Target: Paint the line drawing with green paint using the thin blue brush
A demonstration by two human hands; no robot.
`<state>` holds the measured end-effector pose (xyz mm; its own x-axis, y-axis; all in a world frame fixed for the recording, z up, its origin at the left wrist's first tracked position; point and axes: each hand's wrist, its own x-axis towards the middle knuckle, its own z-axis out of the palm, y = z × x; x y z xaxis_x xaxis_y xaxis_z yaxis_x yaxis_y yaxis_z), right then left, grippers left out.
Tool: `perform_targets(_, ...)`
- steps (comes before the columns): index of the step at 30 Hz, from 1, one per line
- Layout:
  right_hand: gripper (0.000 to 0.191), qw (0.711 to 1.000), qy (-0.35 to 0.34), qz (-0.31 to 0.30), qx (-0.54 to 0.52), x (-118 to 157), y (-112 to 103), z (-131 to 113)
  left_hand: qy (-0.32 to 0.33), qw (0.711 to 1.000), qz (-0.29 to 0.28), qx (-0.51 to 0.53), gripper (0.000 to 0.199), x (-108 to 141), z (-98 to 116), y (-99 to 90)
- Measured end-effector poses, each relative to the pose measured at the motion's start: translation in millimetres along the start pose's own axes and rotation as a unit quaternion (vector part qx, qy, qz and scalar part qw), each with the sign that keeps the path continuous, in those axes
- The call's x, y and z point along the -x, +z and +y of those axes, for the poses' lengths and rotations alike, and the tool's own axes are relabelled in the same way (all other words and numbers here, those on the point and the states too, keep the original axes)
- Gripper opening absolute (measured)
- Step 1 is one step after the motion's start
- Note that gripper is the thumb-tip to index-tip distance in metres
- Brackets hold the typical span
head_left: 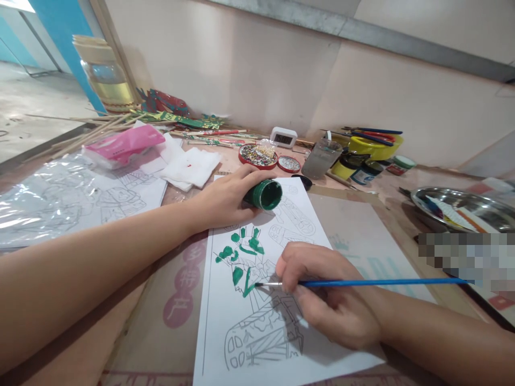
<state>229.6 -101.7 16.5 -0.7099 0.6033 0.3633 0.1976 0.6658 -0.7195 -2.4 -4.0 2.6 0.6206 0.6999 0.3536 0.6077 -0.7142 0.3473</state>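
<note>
A white sheet [217, 348] with a pencil line drawing lies on a board, and several shapes on it are painted green. My left hand [229, 195] is closed round a small jar of green paint [269, 195], which is tilted so its open mouth faces me, over the sheet's upper part. In my right hand [328, 292] is a thin blue paintbrush [374, 281], pinched near its metal collar. The dark brush tip touches the paper at the lower end of a green V-shaped stroke.
Behind the sheet stand a small white clock [284, 138], red tins of glitter [257, 156], a cup of cloudy water [321, 158] and paint jars [367, 172]. A pink tissue pack [124, 146] lies left; a metal bowl [483, 201] sits right.
</note>
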Motion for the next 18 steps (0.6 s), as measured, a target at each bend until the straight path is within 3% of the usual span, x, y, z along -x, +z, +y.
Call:
perform_targets(5,0.02,1.0,-0.014,-0.018,-0.002,-0.2,1.9,-1.0,0.001,1.0,0.004,0.002,0.065,0.0,1.8,-1.2)
perform_targets(13,0.014,0.999,0.03,0.015,0.023,0.3,1.4,2.3,-0.006,1.0,0.005,0.003,0.065,-0.6,3.1,-1.4)
perform_targets(18,0.017,1.0,-0.003,0.01,-0.004,0.3,1.8,1.5,-0.005,1.0,0.004,-0.001,0.065,-0.9,3.4,-1.8)
